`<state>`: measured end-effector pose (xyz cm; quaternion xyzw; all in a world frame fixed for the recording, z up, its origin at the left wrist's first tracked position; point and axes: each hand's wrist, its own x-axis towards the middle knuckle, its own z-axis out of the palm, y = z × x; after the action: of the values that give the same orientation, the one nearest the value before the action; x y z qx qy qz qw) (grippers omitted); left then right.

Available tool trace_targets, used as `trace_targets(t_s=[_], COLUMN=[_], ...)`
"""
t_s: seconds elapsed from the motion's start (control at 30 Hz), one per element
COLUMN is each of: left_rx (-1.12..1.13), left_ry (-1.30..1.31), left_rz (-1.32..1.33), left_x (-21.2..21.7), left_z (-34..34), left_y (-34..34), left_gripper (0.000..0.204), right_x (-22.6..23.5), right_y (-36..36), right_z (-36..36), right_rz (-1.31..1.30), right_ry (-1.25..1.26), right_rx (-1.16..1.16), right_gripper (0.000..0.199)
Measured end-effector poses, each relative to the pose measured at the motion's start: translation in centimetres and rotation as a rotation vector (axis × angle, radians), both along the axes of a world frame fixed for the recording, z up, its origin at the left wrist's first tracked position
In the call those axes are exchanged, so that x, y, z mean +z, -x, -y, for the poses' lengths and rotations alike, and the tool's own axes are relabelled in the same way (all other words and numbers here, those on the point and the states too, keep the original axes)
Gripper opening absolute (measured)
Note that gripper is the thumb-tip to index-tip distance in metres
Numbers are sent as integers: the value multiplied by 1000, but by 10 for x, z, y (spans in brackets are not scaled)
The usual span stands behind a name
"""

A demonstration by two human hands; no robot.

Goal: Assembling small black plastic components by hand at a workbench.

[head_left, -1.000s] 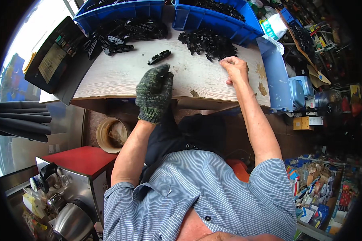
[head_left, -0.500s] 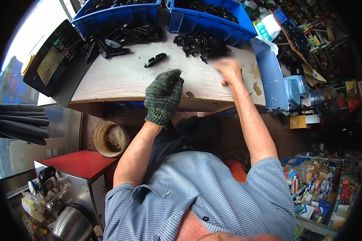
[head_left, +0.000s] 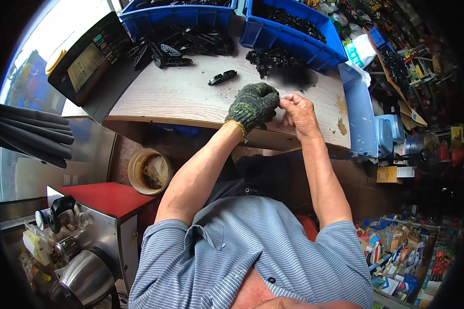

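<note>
A single long black piece [head_left: 222,78] is seen lying on the desk [head_left: 175,100], apart from both hands, between the back and front edges. It is set aslant: its right end is turned toward the back edge, its left end toward the front. From the gloved left hand [head_left: 252,105] it is found ahead and to the left; this hand is the nearer, while the bare right hand [head_left: 301,116] is placed farther off, toward the desk's right edge. The two hands are held close together by the front edge, fingertips almost meeting. The gloved fingers are curled inward, and the bare thumb and forefinger are held near each other; whether anything is pinched cannot be told. Beyond them, a heap of small black pieces [head_left: 265,62] is partly blurred.
</note>
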<state>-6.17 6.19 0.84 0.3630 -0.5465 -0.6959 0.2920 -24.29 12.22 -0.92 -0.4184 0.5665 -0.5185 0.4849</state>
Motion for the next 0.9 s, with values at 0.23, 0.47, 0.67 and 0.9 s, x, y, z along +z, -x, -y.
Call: trace_targets(t_s=[0.23, 0.47, 0.67, 0.9], left_rx=[5, 36, 153, 699], left_ry=[-66, 1200, 156, 1164], left_rz=[-100, 461, 20, 838], left_x=[-6, -22, -14, -18], left_z=[7, 16, -11, 28], left_y=[2, -8, -6, -65], left_gripper=[27, 19, 21, 33], right_x=[-4, 10, 3, -1], right_y=[-6, -28, -14, -14], right_z=[0, -7, -8, -6], right_rz=[7, 57, 114, 183], right_ry=[66, 87, 66, 124], right_rx=[-25, -31, -74, -62], right_gripper=[24, 21, 20, 13])
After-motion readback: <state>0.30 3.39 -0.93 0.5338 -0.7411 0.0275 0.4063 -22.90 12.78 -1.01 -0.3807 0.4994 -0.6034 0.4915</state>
